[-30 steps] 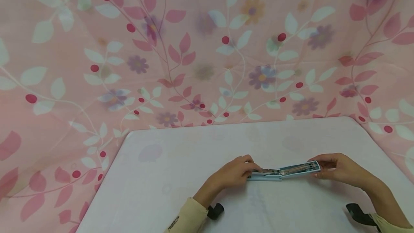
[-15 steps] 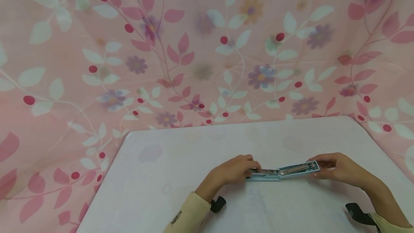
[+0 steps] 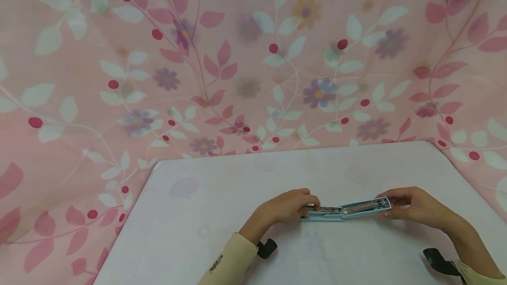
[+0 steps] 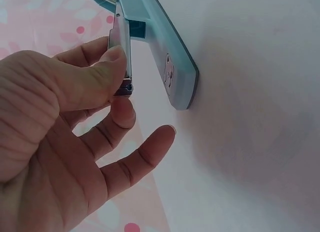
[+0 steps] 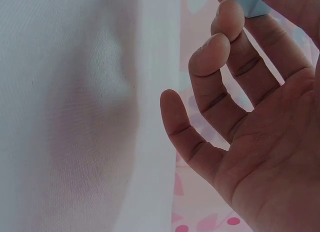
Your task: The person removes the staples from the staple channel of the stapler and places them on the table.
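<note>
A light blue stapler (image 3: pixel 322 218) is spread wide, its base low over the table and its top cover (image 3: pixel 368 207) swung out to the right, inner side showing. My left hand (image 3: pixel 291 206) pinches the end of its metal staple channel (image 4: pixel 120 57) between thumb and fingers. In the left wrist view the base (image 4: pixel 165 52) stands apart from that channel and carries a small printed picture. With thumb and fingers, my right hand (image 3: pixel 420 208) grips the far end of the cover. Only a blue corner of the cover shows in the right wrist view, beside the curled fingertips (image 5: pixel 227 20).
The white-covered table (image 3: pixel 222 201) has a rounded back edge against a pink floral cloth (image 3: pixel 253 65). Black wrist-worn pieces (image 3: pixel 267 248) sit at both sleeves, close over the tabletop.
The left hand has shifted very slightly to the left along with the stapler. The right hand keeps its grip on the cover almost without moving.
</note>
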Demonstrator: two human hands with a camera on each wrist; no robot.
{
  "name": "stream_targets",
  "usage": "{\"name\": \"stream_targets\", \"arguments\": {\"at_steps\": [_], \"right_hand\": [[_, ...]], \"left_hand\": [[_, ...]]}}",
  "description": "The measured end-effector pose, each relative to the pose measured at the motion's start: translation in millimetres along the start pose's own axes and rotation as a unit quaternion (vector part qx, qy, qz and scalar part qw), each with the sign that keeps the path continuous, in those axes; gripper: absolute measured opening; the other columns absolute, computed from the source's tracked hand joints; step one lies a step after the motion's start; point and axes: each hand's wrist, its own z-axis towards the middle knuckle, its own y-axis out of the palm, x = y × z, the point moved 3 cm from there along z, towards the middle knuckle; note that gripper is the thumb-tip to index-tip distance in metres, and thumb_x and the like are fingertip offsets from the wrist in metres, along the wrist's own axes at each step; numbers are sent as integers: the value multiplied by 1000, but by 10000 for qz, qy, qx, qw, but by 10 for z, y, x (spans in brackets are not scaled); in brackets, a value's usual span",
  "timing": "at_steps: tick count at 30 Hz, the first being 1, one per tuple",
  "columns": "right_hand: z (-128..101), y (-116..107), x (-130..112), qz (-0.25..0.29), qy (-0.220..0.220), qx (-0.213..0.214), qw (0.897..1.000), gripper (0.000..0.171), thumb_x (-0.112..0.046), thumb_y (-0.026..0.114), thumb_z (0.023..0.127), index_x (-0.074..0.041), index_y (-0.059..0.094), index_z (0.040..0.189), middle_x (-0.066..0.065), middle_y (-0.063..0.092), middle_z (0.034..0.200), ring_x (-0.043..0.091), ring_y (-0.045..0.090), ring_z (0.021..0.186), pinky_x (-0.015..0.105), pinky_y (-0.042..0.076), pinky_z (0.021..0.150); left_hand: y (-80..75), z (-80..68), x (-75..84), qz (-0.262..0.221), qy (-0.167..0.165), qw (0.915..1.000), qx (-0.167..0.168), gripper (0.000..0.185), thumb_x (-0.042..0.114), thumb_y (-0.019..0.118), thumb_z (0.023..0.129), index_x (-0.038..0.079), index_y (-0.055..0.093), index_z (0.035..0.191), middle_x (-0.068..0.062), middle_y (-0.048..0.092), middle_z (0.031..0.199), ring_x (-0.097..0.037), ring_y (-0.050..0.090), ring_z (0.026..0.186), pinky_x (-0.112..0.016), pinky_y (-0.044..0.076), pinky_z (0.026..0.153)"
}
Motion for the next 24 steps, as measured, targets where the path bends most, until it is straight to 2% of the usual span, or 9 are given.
{"name": "stream_targets", "arguments": {"at_steps": [11, 18, 24], "right_hand": [[-3, 2, -9, 59, 89, 18, 9999, 34, -8, 75, 86, 6, 67, 117, 1, 69, 96, 14, 62, 74, 24, 50, 67], [2, 2, 5, 96, 39, -8, 9999, 34, -7, 75, 86, 7, 67, 116, 1, 70, 95, 14, 63, 73, 24, 50, 67], [0, 7, 8, 111, 102, -56, 9999, 34, -7, 74, 87, 7, 66, 117, 2, 70, 97, 14, 62, 74, 24, 50, 67]], "left_hand": [[-3, -3, 26, 139, 82, 9998, 88, 28, -1, 65, 92, 21, 63, 110, 8, 53, 93, -4, 49, 83, -12, 39, 75], [-5, -17, 10, 51, 34, 9993, 368, 26, 4, 72, 89, 17, 52, 100, 6, 48, 88, -5, 47, 81, -14, 38, 69], [39, -50, -23, 46, 11, 9981, 607, 26, 8, 72, 90, 21, 53, 103, 8, 50, 90, -4, 48, 82, -14, 39, 69]]}}
